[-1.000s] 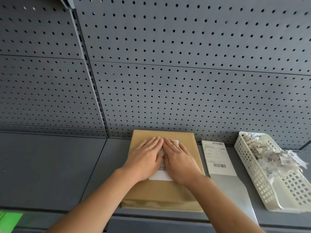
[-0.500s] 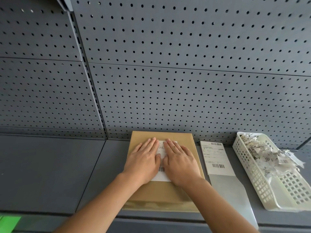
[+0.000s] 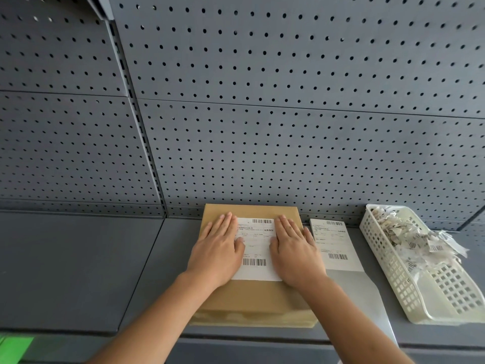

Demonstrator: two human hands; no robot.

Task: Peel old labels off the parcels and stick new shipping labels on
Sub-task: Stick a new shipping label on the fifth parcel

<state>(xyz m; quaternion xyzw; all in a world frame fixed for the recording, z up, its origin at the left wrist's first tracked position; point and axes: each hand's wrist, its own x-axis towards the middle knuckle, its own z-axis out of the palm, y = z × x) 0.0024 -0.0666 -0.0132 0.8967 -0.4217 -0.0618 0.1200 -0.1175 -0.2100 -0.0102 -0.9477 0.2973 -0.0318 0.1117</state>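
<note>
A brown cardboard parcel (image 3: 252,298) lies flat on the grey shelf against the pegboard. A white shipping label (image 3: 256,248) with barcodes lies on its top face. My left hand (image 3: 216,252) presses flat with straight fingers on the label's left edge. My right hand (image 3: 295,249) presses flat on the label's right edge. The label's middle shows between the two hands. A second white label sheet (image 3: 334,245) lies on the shelf just right of the parcel.
A white plastic basket (image 3: 430,292) holding several torn label scraps stands at the right. A grey backing strip (image 3: 359,295) extends from the spare label toward the shelf's front edge. The grey shelf (image 3: 78,266) stretches left. Pegboard wall (image 3: 262,127) rises behind. A green patch (image 3: 13,348) shows lower left.
Both hands have slid apart from the label's middle to its left and right edges, uncovering most of the label.
</note>
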